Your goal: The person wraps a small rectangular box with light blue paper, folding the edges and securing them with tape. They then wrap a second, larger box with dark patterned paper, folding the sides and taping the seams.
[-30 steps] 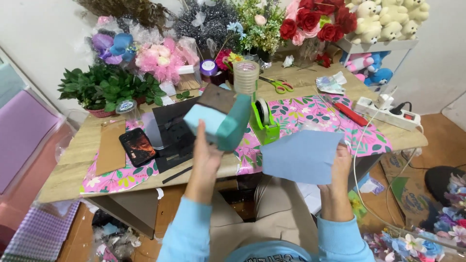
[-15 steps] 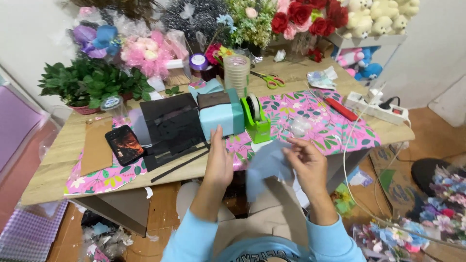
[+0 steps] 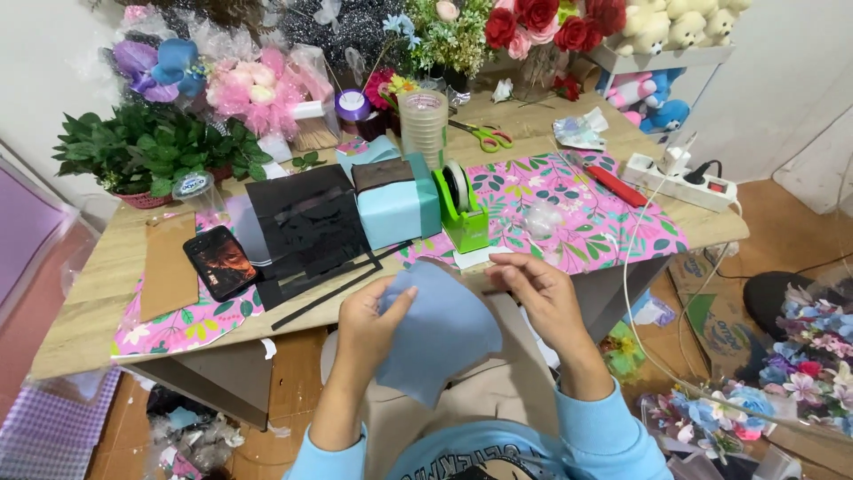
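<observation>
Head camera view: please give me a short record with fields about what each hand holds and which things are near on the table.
left hand: left hand holds the light blue paper
right hand: right hand pinches the paper's upper edge
in front of hands: green tape dispenser, light blue box, black sheets
left part of table: phone on the floral pink paper
far edge: scissors, flower bouquets
right edge: white power strip

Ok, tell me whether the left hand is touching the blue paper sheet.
Touching. The head view shows the left hand gripping the blue paper sheet, its thumb lying across the sheet's upper left edge.
</observation>
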